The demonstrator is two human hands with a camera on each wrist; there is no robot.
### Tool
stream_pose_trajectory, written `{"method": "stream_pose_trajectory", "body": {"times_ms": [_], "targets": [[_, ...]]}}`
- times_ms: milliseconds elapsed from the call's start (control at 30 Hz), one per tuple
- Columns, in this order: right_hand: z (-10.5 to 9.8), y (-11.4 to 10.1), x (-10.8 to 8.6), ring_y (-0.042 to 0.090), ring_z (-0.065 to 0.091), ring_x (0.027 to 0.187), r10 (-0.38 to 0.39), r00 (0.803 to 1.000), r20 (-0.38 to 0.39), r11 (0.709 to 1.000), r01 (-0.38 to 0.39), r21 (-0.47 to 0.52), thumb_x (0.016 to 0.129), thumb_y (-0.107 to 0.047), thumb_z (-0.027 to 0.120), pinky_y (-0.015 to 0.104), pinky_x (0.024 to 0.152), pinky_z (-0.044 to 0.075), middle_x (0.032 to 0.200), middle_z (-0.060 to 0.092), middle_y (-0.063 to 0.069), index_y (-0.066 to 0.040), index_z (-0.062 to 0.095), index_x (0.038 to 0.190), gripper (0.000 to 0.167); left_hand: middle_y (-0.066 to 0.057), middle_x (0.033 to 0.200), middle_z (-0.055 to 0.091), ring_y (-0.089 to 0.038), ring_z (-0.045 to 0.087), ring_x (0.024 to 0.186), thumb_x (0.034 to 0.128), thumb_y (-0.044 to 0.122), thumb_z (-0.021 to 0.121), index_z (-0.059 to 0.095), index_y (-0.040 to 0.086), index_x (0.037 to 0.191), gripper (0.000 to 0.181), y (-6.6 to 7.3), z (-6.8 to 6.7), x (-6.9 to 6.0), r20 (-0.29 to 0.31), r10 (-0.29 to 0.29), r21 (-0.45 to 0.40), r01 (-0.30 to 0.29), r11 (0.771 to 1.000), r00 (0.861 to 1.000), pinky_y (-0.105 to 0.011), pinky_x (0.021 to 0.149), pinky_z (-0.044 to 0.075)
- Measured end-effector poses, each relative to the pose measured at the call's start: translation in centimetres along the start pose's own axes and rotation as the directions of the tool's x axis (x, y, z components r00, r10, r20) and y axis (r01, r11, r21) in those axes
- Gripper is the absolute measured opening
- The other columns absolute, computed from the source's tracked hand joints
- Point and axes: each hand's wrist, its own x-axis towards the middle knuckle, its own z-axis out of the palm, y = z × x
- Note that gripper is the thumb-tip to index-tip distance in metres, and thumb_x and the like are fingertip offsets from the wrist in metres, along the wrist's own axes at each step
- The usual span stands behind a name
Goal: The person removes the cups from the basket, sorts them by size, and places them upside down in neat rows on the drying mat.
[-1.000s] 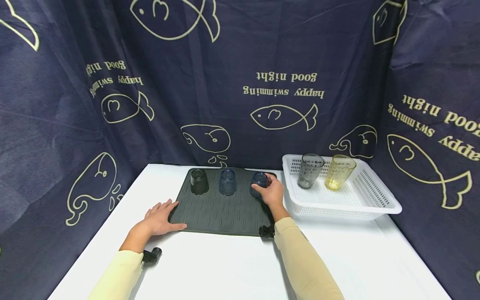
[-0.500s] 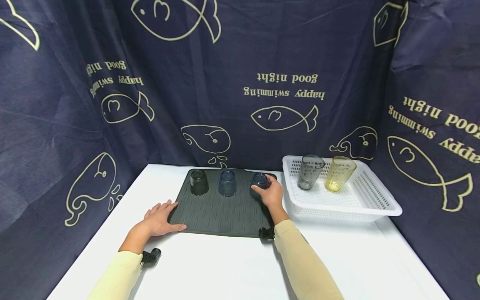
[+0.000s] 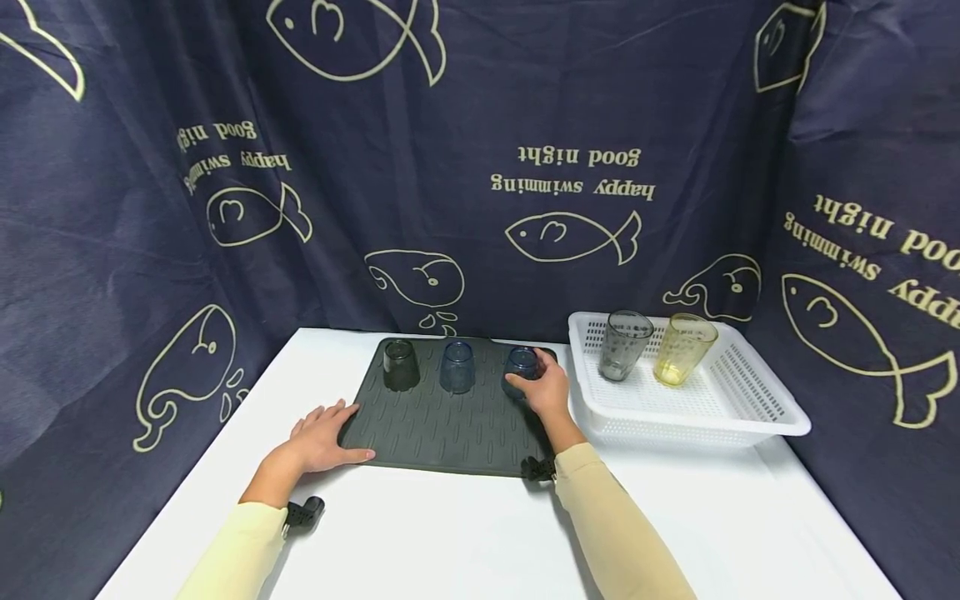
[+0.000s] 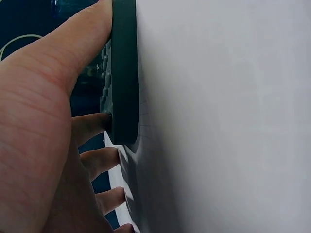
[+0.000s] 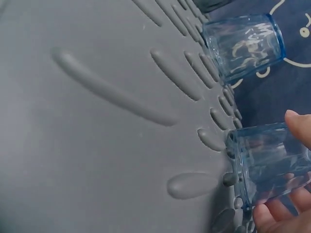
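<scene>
My right hand grips a small blue glass at the right end of the dark grey drying mat. Thumb and fingers lie on opposite sides of it, and the glass stands on the mat with its narrower end up. To its left stand a second blue glass and a dark grey glass, in a row along the back. My left hand rests at the mat's front left corner with spread fingers. Its thumb touches the mat's edge in the left wrist view.
On the right of the white table is a white perforated basket. A tall grey glass and a tall yellow glass lean inside it. A dark blue fish-print curtain encloses the back and sides.
The head view has shifted very slightly. Both hands and all the glasses keep their places, with the right hand still around the blue glass.
</scene>
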Motion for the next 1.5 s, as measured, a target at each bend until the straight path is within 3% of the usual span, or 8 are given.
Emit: {"method": "stream_pose_trajectory", "body": {"times_ms": [367, 833, 1000, 1267, 1500], "targets": [[-1.0, 0.3, -2.0, 0.041, 0.045, 0.145, 0.061, 0.996, 0.072, 0.991, -0.069, 0.113, 0.086, -0.021, 0.084, 0.050, 0.118, 0.043, 0.159, 0.044, 0.020, -0.004, 0.040, 0.156, 0.084, -0.030, 0.164, 0.027, -0.062, 0.019, 0.148, 0.0786, 0.070, 0.075, 0.036, 0.004, 0.158, 0.110, 0.0, 0.2, 0.0, 0.004, 0.002, -0.003, -0.002, 1.000, 1.000, -0.078, 0.118, 0.014], [-2.7, 1.0, -5.2, 0.040, 0.046, 0.145, 0.016, 0.991, 0.132, 0.957, -0.054, 0.285, 0.088, -0.017, 0.083, 0.050, 0.119, 0.042, 0.157, 0.045, 0.021, -0.001, 0.043, 0.153, 0.078, -0.031, 0.163, 0.028, -0.062, 0.019, 0.148, 0.0785, 0.069, 0.075, 0.036, 0.003, 0.157, 0.110, 0.1, 0.2, -0.1, -0.006, 0.009, -0.012, -0.009, 1.000, 1.000, -0.079, 0.116, 0.014], [-3.9, 1.2, -6.5, 0.038, 0.049, 0.143, 0.006, 0.985, 0.174, 0.950, -0.060, 0.306, 0.087, -0.018, 0.083, 0.045, 0.116, 0.046, 0.155, 0.049, 0.019, -0.003, 0.047, 0.151, 0.074, -0.031, 0.164, 0.027, -0.062, 0.019, 0.148, 0.0788, 0.069, 0.075, 0.036, 0.004, 0.158, 0.110, 0.0, 0.2, -0.1, -0.006, 0.009, -0.010, -0.009, 1.000, 1.000, -0.079, 0.116, 0.014], [-6.9, 0.2, -9.6, 0.031, 0.054, 0.140, -0.039, 0.975, 0.218, 0.944, -0.035, 0.327, 0.090, -0.023, 0.081, 0.023, 0.100, 0.056, 0.153, 0.054, 0.013, -0.012, 0.051, 0.149, 0.067, -0.031, 0.163, 0.029, -0.062, 0.021, 0.147, 0.0787, 0.067, 0.076, 0.038, 0.003, 0.156, 0.108, 0.1, 0.3, -0.1, -0.013, 0.009, -0.011, -0.009, 1.000, 1.000, -0.080, 0.116, 0.015], [-9.7, -0.4, -11.3, 0.028, 0.063, 0.130, -0.111, 0.974, 0.198, 0.914, 0.022, 0.406, 0.091, -0.010, 0.078, 0.019, 0.098, 0.056, 0.143, 0.062, 0.009, -0.001, 0.053, 0.144, 0.059, -0.031, 0.163, 0.029, -0.062, 0.021, 0.147, 0.0792, 0.067, 0.076, 0.037, 0.003, 0.157, 0.108, 0.1, 0.2, -0.2, -0.014, 0.010, -0.002, -0.010, 1.000, 1.000, -0.079, 0.116, 0.016]]}}
